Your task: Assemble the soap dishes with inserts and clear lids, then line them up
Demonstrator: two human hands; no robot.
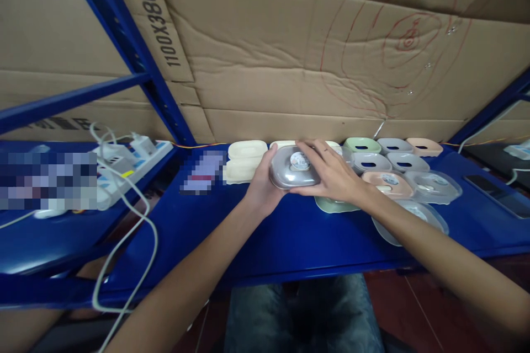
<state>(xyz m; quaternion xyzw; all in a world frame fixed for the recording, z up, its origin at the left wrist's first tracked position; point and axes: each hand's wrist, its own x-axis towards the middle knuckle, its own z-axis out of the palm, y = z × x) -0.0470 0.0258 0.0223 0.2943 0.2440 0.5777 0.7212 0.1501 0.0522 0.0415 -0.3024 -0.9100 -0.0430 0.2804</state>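
Between my hands, above the blue shelf, is a grey rounded box with a shiny see-through lid (pixel 285 174) and a round label. My left hand (pixel 264 190) grips its left side, the thumb along the edge. On the right side, my right hand (pixel 331 168) holds it with fingers over the lid. Behind and left of it stand cream boxes (pixel 247 150). To the right are a green box (pixel 359 144), grey boxes (pixel 408 162) and peach boxes (pixel 425 146). Clear lids (pixel 434 190) lie near my right forearm. A pale green piece (pixel 336 206) is partly hidden under my right hand.
The blue metal shelf (pixel 265 248) has a cardboard wall (pixel 269 49) behind it. At the left sit white power strips (pixel 149 157) with looping white cables (pixel 153 231). A blurred-out flat item (pixel 202 172) lies left of the boxes. A dark phone-like slab (pixel 497 194) rests at the right.
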